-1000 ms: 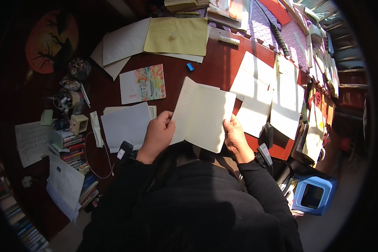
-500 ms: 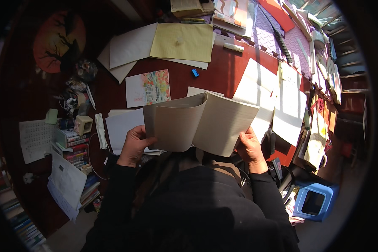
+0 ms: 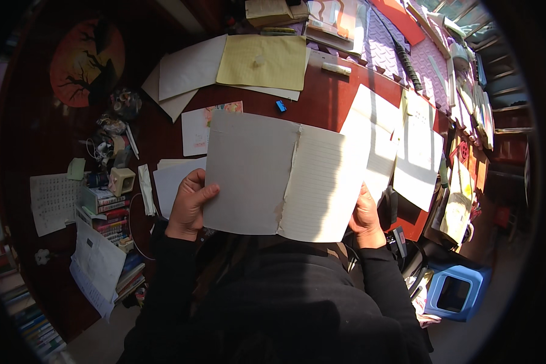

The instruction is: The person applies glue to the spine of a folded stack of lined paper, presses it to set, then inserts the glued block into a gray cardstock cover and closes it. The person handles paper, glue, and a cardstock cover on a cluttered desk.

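Note:
An open notebook (image 3: pixel 249 176) is held up before me, over the near edge of the desk. Its left side is plain pale grey, while the right side is a lined page partly lit by sunlight. A ragged, torn-looking strip runs down the fold. My left hand (image 3: pixel 190 203) grips the left edge, thumb on the front. My right hand (image 3: pixel 366 215) is closed on the right edge, its fingers partly hidden behind the page. The notebook covers part of a printed card (image 3: pixel 194 130) with a colourful floral pattern lying on the desk.
A yellow sheet (image 3: pixel 261 64) lies over white papers at the back, near a small blue object (image 3: pixel 281 106) and a white marker (image 3: pixel 337 68). Sunlit papers (image 3: pixel 418 158) spread on the right. Stacked books (image 3: pixel 106 200) stand left; a blue plastic stool (image 3: pixel 458 293) is at lower right.
The notebook has opened flat, from curled pages to a plain left side and lined right page. It now covers more of the floral card. Both hands keep hold of its edges.

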The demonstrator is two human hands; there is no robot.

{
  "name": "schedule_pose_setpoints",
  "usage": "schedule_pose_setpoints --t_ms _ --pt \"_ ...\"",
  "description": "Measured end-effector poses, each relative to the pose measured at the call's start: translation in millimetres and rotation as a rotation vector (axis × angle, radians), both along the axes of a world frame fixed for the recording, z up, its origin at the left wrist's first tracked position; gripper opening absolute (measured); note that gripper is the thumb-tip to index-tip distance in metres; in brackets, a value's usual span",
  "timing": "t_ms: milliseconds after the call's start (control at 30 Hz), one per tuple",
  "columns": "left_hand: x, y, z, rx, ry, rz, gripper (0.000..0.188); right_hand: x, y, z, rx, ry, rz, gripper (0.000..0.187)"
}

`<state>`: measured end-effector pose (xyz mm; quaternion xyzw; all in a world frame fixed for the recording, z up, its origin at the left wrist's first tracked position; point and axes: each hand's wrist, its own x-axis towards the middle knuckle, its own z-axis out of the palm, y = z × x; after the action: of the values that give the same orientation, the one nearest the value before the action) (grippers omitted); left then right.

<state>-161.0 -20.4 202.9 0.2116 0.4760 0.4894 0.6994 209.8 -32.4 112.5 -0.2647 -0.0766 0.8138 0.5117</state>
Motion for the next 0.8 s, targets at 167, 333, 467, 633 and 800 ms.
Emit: schedule_pose_setpoints --t_ms 167,333,467,633,800 --pt "0 14 -2 -0.05 -0.046 -0.012 0.014 -7 7 -2 0.045 -0.056 -0.063 0.042" --pt "0 26 -8 -0.068 -0.049 -0.043 0.018 -5 14 13 -0.162 0.091 -0.071 0.044" --pt "3 39 -15 -0.075 -0.054 -0.064 0.025 -8 17 20 -0.101 -0.2 -0.042 0.047" --pt "8 58 -27 -0.171 0.154 -0.011 0.039 1 16 24 -0.131 -0.247 -0.169 0.049" --pt "70 48 -35 -0.132 -0.126 -0.087 0.057 16 5 36 -0.148 -0.247 -0.323 0.051"
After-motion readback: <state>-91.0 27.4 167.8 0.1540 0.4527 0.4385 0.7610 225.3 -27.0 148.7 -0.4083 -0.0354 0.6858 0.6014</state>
